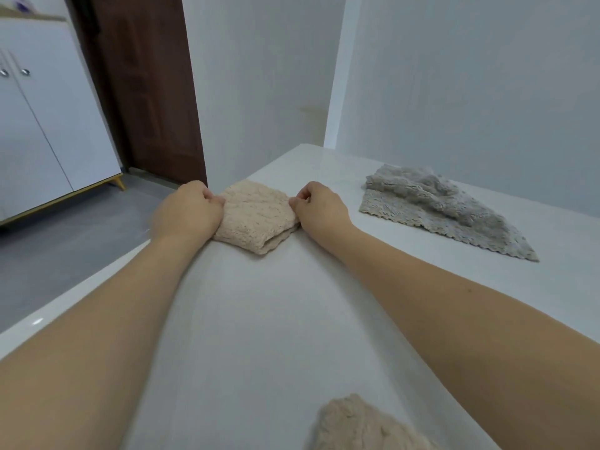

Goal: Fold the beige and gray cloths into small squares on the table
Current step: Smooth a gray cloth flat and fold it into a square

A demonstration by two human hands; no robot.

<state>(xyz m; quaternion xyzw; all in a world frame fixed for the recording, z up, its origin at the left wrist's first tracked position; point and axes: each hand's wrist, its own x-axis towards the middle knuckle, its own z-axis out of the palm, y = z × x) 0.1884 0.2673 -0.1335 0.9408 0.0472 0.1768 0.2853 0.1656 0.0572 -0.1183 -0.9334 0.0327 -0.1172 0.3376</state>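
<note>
Item: fluffy beige folded cloth (256, 217), soft, light, limp; I pinch opposite edges, left hand (190, 211) and right hand (319, 206) fingers clamped.

No readable text anywhere.

White walls (454, 76), a dark brown door (143, 92), a white cabinet (48, 125) on grey floor (65, 248).
</note>
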